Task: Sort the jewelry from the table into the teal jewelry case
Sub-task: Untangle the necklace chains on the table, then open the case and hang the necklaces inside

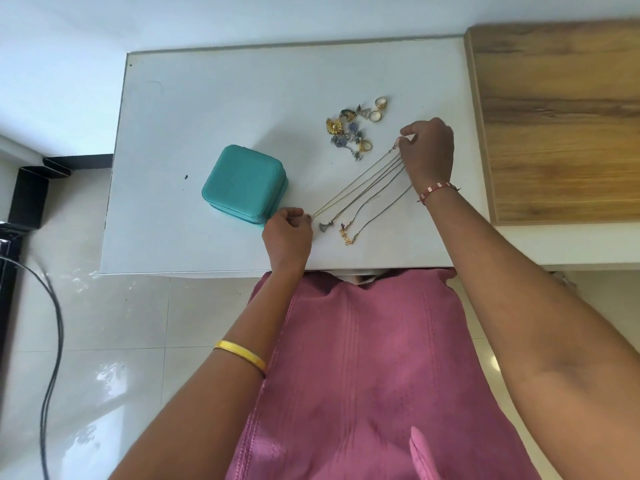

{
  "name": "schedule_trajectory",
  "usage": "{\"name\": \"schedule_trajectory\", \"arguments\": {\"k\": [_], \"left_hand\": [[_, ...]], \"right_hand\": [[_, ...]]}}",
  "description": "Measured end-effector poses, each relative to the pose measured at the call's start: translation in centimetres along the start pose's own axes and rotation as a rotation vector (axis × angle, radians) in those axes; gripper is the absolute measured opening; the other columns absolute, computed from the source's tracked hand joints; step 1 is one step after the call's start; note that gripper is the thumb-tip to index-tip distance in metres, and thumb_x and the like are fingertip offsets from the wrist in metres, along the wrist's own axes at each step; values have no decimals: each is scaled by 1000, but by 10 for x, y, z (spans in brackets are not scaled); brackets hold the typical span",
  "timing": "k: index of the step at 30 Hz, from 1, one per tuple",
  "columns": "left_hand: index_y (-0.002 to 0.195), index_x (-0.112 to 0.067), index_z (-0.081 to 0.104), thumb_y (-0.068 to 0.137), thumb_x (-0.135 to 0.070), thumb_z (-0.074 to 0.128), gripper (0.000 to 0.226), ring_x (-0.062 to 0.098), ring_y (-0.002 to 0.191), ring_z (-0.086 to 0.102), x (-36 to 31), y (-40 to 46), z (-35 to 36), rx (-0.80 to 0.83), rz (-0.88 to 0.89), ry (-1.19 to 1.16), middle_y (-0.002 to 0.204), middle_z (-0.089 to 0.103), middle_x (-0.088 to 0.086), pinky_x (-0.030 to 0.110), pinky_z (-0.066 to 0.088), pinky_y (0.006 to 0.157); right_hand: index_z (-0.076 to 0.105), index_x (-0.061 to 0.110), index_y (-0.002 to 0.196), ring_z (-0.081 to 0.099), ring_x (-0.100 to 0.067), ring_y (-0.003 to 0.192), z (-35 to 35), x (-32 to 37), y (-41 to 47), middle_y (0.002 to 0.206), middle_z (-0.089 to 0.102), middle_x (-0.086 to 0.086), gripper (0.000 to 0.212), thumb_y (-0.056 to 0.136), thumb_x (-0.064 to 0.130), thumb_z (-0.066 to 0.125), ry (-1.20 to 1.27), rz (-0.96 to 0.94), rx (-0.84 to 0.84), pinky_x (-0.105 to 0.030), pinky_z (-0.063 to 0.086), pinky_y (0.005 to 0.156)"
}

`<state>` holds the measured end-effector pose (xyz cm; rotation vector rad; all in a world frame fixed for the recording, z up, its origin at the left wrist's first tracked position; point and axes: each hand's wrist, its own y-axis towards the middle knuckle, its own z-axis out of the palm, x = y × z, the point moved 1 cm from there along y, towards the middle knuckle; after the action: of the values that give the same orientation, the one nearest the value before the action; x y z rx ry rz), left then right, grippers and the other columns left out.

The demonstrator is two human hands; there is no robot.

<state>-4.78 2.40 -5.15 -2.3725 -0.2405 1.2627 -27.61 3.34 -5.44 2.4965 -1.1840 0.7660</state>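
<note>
Left hand (287,228), at 6 o'clock: pinching one chain (349,183) end. Right hand (427,148), at 2: pinching the other. Lift slowly, away from other chains. Teal case (244,183), closed, at 9. Open first.

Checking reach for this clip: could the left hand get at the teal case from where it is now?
Probably yes. The left hand sits right beside the closed teal case, nothing between them, but its fingers pinch a chain, so it would have to let go first.
</note>
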Motion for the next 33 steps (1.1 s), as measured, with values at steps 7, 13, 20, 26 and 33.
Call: {"name": "schedule_trajectory", "arguments": {"k": [7, 13, 20, 26, 33], "left_hand": [[91, -14, 63, 88, -4, 48, 19, 15, 61, 59, -2, -22, -19, 12, -8, -137, 66, 59, -3, 37, 55, 82], [94, -8, 66, 88, -1, 47, 21, 12, 58, 55, -15, -30, -42, -28, 41, -321, 69, 59, 0, 32, 54, 74], [82, -18, 66, 87, -1, 48, 25, 13, 61, 56, -18, -5, -78, -209, 130, -433, 66, 60, 2, 32, 51, 74], [97, -14, 72, 86, -5, 47, 29, 14, 94, 62, -3, 28, -98, -457, 153, -251, 102, 70, 4, 24, 46, 89], [123, -6, 59, 93, -4, 41, 35, 17, 115, 56, 9, 39, -95, -327, 65, -236, 123, 63, 4, 22, 39, 103]], "right_hand": [[70, 7, 91, 59, -26, 83, -11, 22, -49, 88, 65, -15, 16, 85, 9, 55, 222, -55, -67, -17, 32, 68], [70, 3, 87, 59, -24, 75, -1, 57, -117, 82, 64, -15, 12, 83, 5, 59, 373, -119, 71, -27, 45, 74], [65, 4, 103, 56, -28, 91, 19, 95, -135, 95, 59, -16, 26, 80, 15, 67, 287, -287, 226, -35, 48, 81], [37, 11, 140, 34, -31, 130, 38, 118, -132, 142, 35, -17, 78, 76, 39, 72, 10, -573, 411, -38, 33, 107], [31, 11, 142, 24, -36, 137, 55, 117, -126, 150, 22, -20, 79, 78, 36, 69, -204, -669, 450, -45, 31, 110]]}}
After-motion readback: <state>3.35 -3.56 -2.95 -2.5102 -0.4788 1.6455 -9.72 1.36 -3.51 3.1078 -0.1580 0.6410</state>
